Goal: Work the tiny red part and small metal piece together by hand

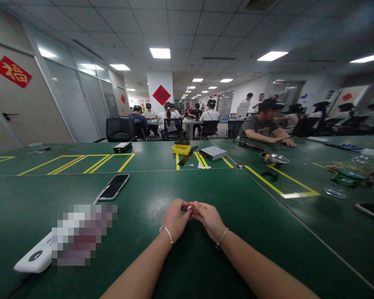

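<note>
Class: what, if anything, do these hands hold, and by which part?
A small orange and silver object, pinched by left hand and right hand; exact part unclear.

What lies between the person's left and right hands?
In the head view, a small orange-and-silver object, held by the left hand and right hand; too small to identify.

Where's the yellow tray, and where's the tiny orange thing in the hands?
Yellow tray (pixel 180 152): head view, on its front wall.
Tiny orange thing (pixel 191 206): head view, on its visible orange part.

From the right hand (pixel 210 219), three o'clock is left unblocked until a phone (pixel 373 211). Twelve is blocked by a grey box (pixel 212 153).
</note>
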The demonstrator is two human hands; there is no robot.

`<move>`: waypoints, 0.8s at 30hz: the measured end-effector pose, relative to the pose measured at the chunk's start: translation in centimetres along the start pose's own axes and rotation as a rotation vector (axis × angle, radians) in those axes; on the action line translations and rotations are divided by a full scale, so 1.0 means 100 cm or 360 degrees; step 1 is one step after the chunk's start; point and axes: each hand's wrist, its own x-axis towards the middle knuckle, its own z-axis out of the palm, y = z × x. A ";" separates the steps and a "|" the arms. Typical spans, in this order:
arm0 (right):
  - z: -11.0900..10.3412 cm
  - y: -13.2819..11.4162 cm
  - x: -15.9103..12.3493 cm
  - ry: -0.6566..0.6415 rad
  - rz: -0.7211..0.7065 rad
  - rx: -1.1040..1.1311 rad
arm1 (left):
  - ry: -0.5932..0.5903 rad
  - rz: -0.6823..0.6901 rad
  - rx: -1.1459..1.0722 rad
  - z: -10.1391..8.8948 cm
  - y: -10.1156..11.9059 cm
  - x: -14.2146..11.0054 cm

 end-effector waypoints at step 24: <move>-0.070 -0.059 0.018 0.0643 -0.0440 -0.1320 | -0.0198 0.0156 0.0232 -0.016 -0.005 0.007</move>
